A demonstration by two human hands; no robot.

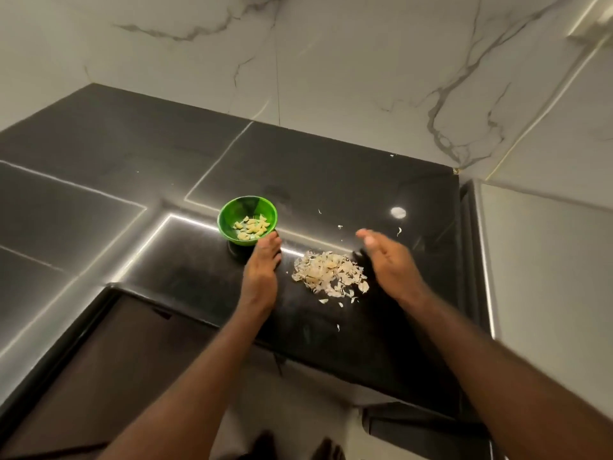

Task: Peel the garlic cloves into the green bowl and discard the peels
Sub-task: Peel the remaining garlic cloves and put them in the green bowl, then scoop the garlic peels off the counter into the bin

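Observation:
The green bowl (247, 218) stands on the black counter and holds several peeled garlic cloves (251, 228). A heap of pale garlic peels (331, 273) lies to its right. My left hand (262, 267) rests edge-on on the counter left of the heap, its fingertips beside the bowl's near rim. My right hand (386, 260) is to the right of the heap, palm facing left, fingers straight. Both hands hold nothing, and the peels lie between them.
A few stray peel flakes (399, 231) lie beyond the heap and near the counter's front edge (338, 327). The black counter (166, 260) runs left and back to marble walls (331, 78). A wall corner and a dark ledge bound the right side.

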